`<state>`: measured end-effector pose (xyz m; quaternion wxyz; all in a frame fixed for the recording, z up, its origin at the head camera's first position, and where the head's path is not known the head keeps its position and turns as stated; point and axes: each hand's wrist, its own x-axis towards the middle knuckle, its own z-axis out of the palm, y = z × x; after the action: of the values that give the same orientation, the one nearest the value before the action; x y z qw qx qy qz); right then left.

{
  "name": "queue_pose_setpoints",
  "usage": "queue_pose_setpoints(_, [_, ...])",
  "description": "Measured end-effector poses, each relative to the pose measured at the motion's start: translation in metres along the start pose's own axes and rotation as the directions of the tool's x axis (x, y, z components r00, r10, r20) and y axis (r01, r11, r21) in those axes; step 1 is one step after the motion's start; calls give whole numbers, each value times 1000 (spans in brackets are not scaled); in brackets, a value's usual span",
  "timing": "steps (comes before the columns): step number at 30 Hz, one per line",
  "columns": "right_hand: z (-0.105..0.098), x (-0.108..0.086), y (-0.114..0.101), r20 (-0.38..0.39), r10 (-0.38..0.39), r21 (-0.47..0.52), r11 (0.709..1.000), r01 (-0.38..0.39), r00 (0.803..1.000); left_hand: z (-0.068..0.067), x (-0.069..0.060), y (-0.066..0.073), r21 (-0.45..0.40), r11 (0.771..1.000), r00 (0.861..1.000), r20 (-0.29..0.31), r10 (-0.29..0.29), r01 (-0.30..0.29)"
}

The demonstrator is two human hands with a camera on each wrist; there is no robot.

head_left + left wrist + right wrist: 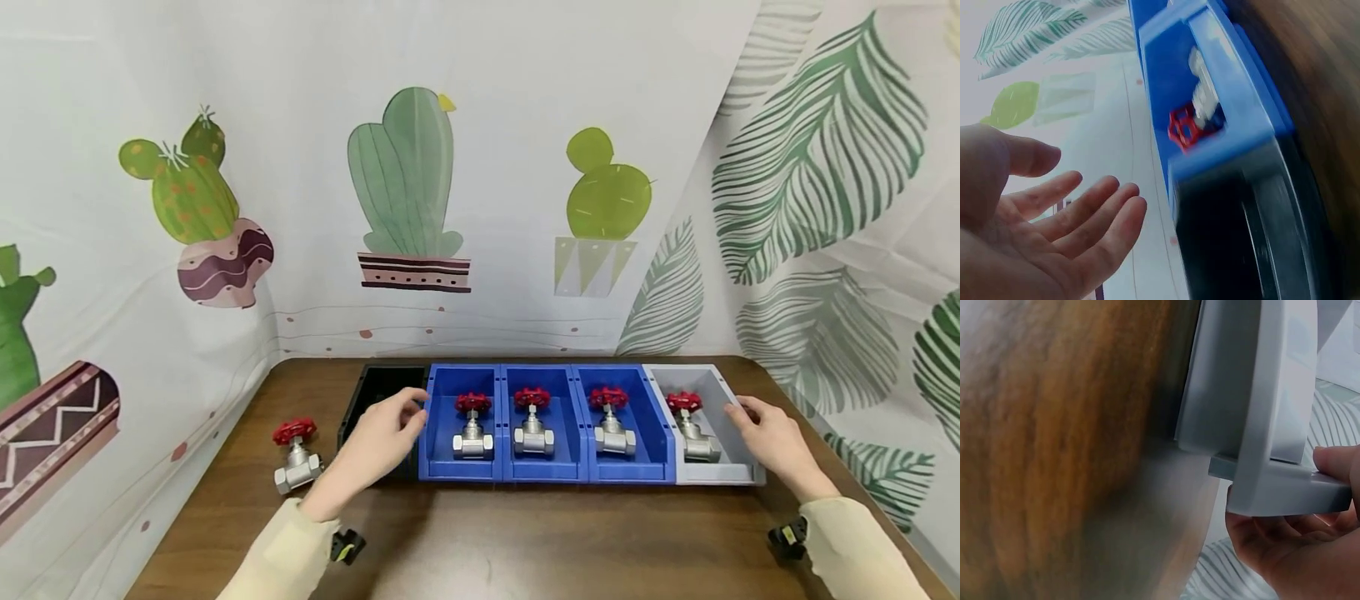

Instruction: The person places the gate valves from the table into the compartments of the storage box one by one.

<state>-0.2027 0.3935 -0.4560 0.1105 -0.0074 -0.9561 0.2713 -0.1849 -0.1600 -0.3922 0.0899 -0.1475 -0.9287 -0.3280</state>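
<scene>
My left hand (pixel 386 437) hovers over the black bin (pixel 367 385), fingers spread and loosely bent, with nothing in it. In the left wrist view its palm and fingers (pixel 1094 244) show apart from the bins. My right hand (pixel 772 433) grips the right side wall of the grey bin (pixel 722 479); the right wrist view has the thumb (pixel 1335 462) on one side of that wall and the other fingers on the opposite side. Inside the grey bin a metal valve with a red handwheel (pixel 697 442) leans tilted. Another such valve (pixel 298 462) stands on the table, left of the black bin.
Three blue bins (pixel 461 477) sit side by side between the black and grey ones, each holding one red-handled valve (pixel 534 433). The row stands on a brown wooden table (pixel 525 542). Behind it hangs a white cloth (pixel 517 167) printed with cacti and leaves.
</scene>
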Motion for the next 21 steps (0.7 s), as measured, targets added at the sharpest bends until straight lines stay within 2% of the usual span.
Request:
queue_pose_setpoints(4, [2,-1,0,-4,1,5,1000,-1,1000,-22,-13,-23,24,1000,999,-35,-15,16])
queue_pose_setpoints(11, [3,-1,1,-19,1,-1,1000,-1,1000,-57,-33,-67,52,992,993,-48,-111,114])
queue_pose_setpoints(16, [4,0,3,-39,6,10,1000,-6,999,-73,-44,-91,75,986,987,-65,-146,151])
queue_pose_setpoints(21, [9,-3,2,-52,30,37,999,-28,998,-82,-50,-107,104,976,980,-89,-181,190])
